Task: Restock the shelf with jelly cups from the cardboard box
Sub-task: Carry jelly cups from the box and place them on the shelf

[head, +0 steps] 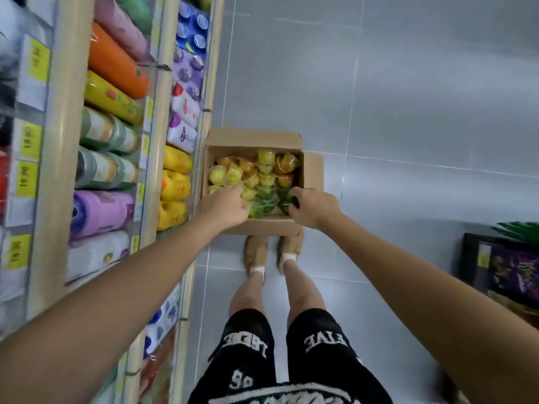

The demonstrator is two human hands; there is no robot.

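Head view looks down past black shorts (248, 345) and tan shoes (256, 249) to the cardboard box (253, 138) on the floor (379, 112), just beside the shelf (62, 141). The box holds yellow, orange and green jelly cups (265, 158). The right hand (312, 207) curls its fingers round green ones at the near edge; the left hand (227, 205) reaches among cups, its fingers hidden, so I cannot tell its grip.

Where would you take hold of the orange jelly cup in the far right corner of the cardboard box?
Come from straight above and pinch the orange jelly cup across its upper rim. The cardboard box walls shut off two sides and neighbouring cups crowd the rest, so only its top is exposed. It looks tilted; blur hides detail.
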